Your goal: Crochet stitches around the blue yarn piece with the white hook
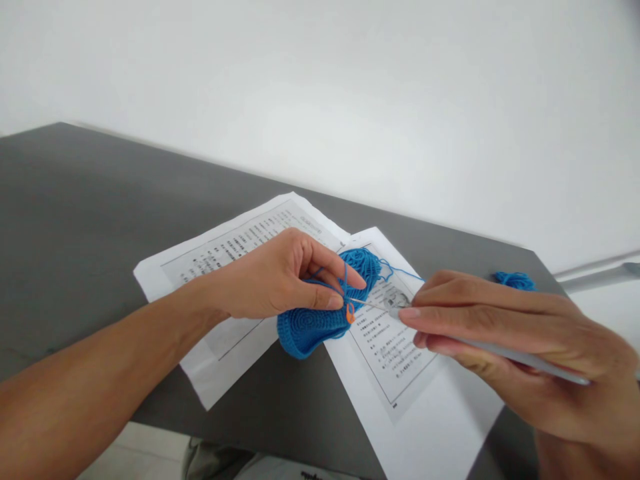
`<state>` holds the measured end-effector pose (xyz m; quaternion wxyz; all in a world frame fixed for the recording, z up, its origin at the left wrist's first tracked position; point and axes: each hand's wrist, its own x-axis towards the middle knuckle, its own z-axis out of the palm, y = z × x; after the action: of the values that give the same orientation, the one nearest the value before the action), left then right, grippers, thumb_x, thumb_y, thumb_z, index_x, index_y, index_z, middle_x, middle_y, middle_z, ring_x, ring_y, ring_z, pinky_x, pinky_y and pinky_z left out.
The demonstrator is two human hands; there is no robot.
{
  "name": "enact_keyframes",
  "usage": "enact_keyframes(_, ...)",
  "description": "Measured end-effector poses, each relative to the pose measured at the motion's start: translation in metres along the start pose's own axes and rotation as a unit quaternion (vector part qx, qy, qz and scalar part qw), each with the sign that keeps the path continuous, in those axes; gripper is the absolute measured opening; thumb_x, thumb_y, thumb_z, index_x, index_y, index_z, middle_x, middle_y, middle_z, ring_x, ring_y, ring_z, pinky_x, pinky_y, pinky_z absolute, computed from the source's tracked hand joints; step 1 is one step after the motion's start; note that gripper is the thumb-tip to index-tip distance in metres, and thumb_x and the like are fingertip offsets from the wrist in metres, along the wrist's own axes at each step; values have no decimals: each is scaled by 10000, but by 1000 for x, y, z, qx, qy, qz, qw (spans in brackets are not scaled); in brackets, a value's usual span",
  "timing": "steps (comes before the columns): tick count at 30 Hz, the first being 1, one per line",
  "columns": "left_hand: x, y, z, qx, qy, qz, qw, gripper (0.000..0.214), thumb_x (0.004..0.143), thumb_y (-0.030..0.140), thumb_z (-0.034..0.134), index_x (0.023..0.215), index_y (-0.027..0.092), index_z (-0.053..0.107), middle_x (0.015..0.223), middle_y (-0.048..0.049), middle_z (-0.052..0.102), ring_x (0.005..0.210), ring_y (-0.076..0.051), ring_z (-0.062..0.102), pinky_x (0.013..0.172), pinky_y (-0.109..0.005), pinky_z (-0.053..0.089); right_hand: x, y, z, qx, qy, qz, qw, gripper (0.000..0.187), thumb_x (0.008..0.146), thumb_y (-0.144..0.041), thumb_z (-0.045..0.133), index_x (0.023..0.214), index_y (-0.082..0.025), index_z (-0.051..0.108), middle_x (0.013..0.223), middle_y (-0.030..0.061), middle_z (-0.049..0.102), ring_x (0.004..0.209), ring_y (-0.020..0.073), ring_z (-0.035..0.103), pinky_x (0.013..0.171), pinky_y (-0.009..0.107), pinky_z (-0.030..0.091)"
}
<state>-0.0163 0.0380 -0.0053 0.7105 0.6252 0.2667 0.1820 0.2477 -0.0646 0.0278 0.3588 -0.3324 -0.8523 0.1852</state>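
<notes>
My left hand pinches the upper edge of a blue crochet piece, worked in rounds, with yarn running over the raised index finger. An orange stitch marker hangs at the piece's right edge. From the right, my right hand grips a crochet hook by its grey handle; the thin metal shaft reaches the stitches beside my left fingertips. Whether the tip is inside a loop is too small to tell. Just behind the work lies a bundle of blue yarn, a strand trailing right toward my right hand.
Two printed sheets, a left one and a right one, lie on the dark grey table under my hands. A smaller clump of blue yarn sits near the table's right edge. A white wall rises behind.
</notes>
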Motion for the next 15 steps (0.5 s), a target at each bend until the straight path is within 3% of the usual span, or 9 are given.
enact_keyframes(5,-2,2,2,8,13,4,1000,224,832,136,857,1048,178,895,861,-76,881,772,-188,837,720,-223,647,-4,3,8,53,77,32,995,350,936,-148,807,1258,-279,849,868,73,850,771,240,817,633,316,687)
enact_keyframes(8,-4,4,4,-26,17,16,999,208,835,104,850,1017,191,899,847,-62,880,756,-172,831,717,-213,646,-7,5,15,133,123,87,980,252,961,-209,803,1200,-253,869,849,86,844,633,215,782,541,312,673)
enact_keyframes(12,-5,4,8,-66,49,52,995,201,830,83,855,977,210,904,843,-34,880,740,-160,825,679,-194,636,-6,8,25,310,175,198,913,184,981,-284,793,1133,-225,879,836,81,852,531,184,763,447,245,643)
enact_keyframes(15,-2,2,12,-77,80,72,991,191,819,102,878,979,202,902,871,-37,885,789,-180,839,698,-203,644,0,9,34,430,185,222,855,163,967,-290,798,1062,-185,878,783,56,837,488,149,739,425,192,626)
